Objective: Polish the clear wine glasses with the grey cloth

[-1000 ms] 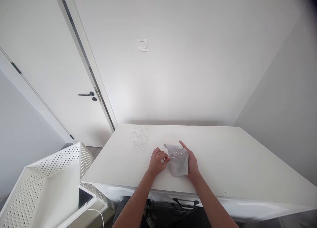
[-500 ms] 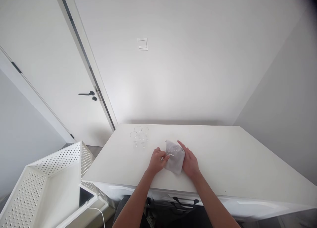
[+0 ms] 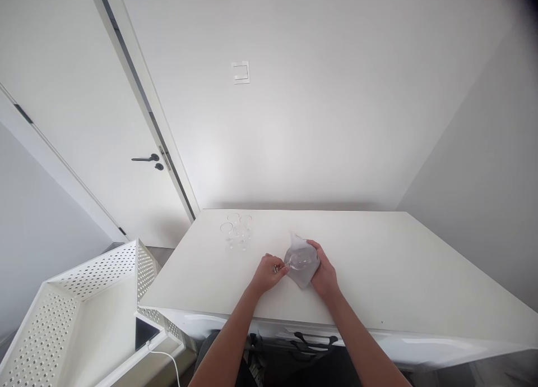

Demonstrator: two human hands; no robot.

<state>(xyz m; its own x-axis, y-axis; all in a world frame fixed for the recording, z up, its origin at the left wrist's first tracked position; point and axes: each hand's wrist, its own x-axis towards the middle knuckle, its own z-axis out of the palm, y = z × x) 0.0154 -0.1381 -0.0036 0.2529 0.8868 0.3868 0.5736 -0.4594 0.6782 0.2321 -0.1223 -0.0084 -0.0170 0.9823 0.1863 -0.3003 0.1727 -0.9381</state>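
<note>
Lying sideways over the worktop (image 3: 378,263), the stemmed glass (image 3: 301,258), presumably light, rigid, slippery and fragile, is best held thus: left hand (image 3: 268,272) grip pinching the stem end, right hand (image 3: 325,276) curled against soft cloth (image 3: 303,278) at the bowl.

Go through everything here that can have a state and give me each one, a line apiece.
Held glass: tilted on its side
Gray cloth: creased, against the bowl
Left hand: closed on the stem
Right hand: cupped, holding the cloth
Standing glasses: upright, grouped
Door: shut or slightly ajar, cannot tell
Door handle: horizontal
Light switch: on or off, cannot tell
</note>
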